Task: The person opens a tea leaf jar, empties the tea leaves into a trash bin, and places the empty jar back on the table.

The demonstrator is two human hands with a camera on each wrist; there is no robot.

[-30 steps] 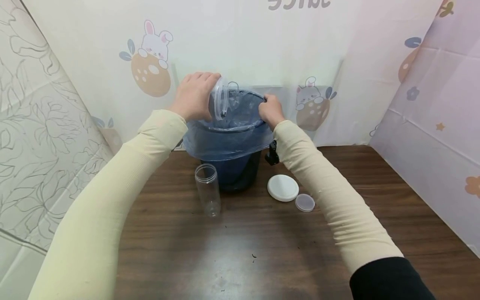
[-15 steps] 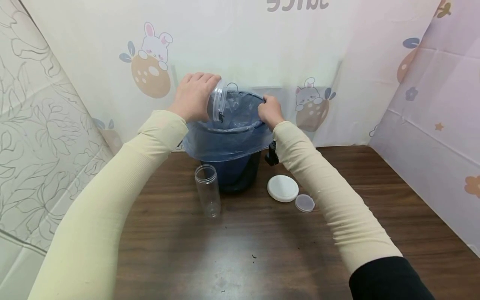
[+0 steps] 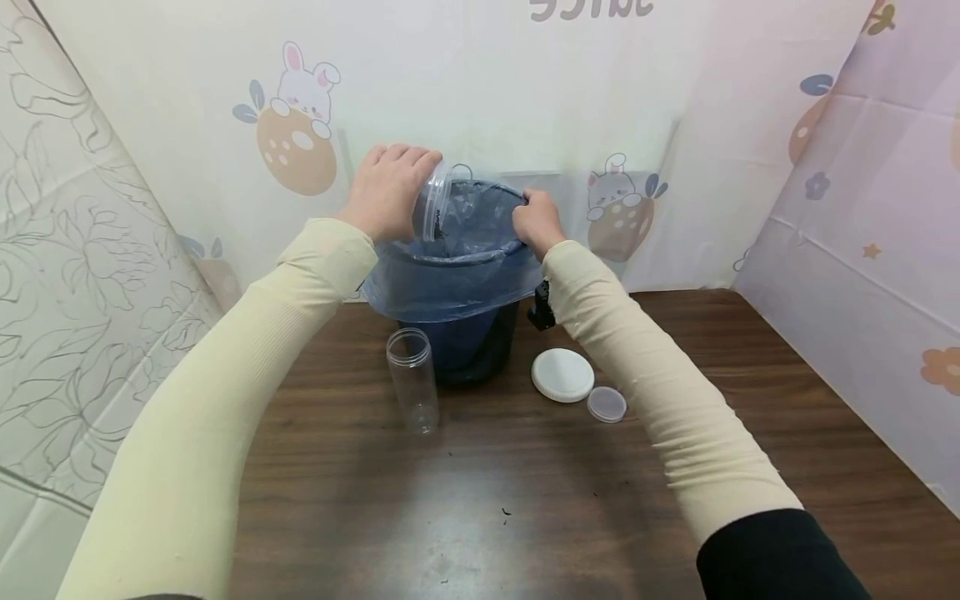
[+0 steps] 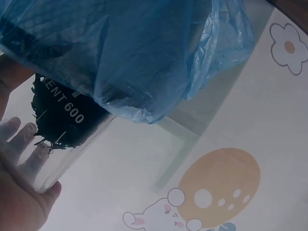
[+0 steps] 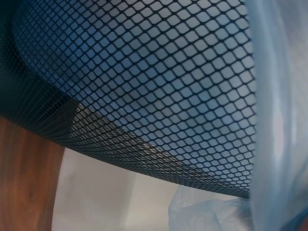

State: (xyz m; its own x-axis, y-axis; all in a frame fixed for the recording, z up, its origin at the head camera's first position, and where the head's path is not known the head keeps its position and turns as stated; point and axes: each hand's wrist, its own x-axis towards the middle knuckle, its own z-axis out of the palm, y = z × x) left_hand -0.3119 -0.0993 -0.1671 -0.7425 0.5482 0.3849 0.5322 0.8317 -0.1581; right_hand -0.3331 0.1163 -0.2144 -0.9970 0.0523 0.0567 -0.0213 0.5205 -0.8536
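Note:
My left hand (image 3: 388, 193) grips a clear plastic jar (image 3: 433, 202), tipped sideways with its mouth over the bin's opening. Dark, thin shreds (image 4: 65, 118) are bunched inside the jar in the left wrist view, where printed text including "600" also shows. Below the jar stands a black mesh bin (image 3: 476, 350), lined with a blue translucent bag (image 3: 457, 292) folded over its rim. On the rim's right side, my right hand (image 3: 538, 222) holds the bin and bag edge with curled fingers. The right wrist view is filled by the mesh wall (image 5: 144, 86).
A clear, lidless bottle (image 3: 414, 387) stands before the bin on the wooden table (image 3: 360, 517). To the right lie a white lid (image 3: 562, 375) and a smaller translucent lid (image 3: 606, 404). Dark crumbs (image 3: 506, 512) dot the tabletop. A printed curtain (image 3: 480, 92) hangs behind.
The dark shreds have come to the jar's mouth and gathered more thickly at its lower lip. Both hands keep nearly the same place; the head view has shifted slightly.

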